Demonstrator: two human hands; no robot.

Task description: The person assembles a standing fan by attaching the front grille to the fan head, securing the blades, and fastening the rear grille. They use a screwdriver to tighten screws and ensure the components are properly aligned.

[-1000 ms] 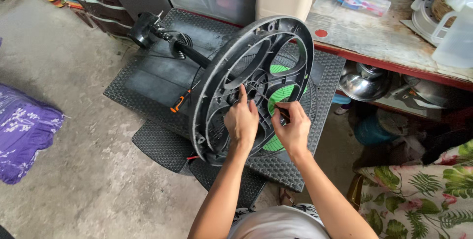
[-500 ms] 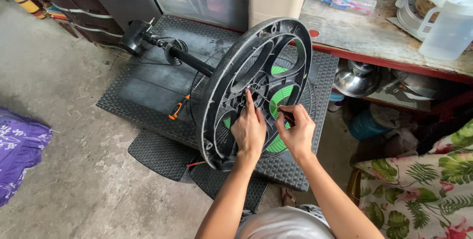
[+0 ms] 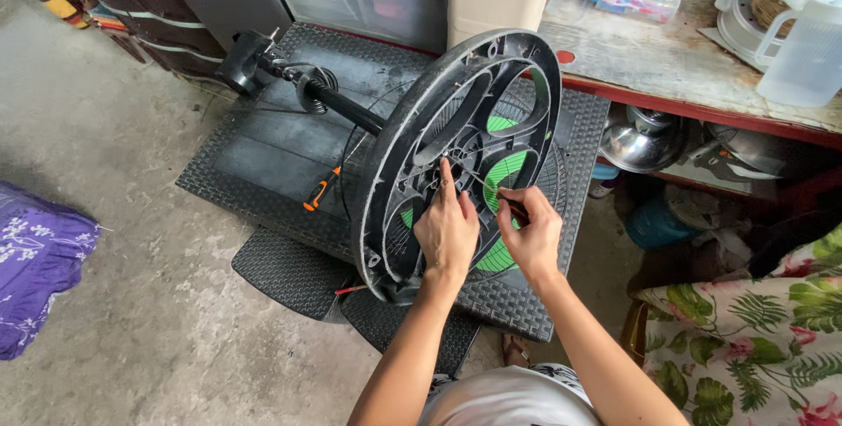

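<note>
Since a second ago I see little change: left hand [image 3: 447, 231] stays flat, fingers apart, on the round black fan base [image 3: 456, 158] mid-frame, right hand [image 3: 529, 235] still pinched on a thin screwdriver [image 3: 491, 189] angled into the hub.

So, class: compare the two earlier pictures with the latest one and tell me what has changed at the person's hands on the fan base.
The left hand slid a little lower on the round black fan base, forefinger still pointing at the hub. The right hand keeps its slim tool aimed there. Nothing was taken up or let go; the base stays tilted on the mat, orange-handled screwdriver unmoved.
</note>
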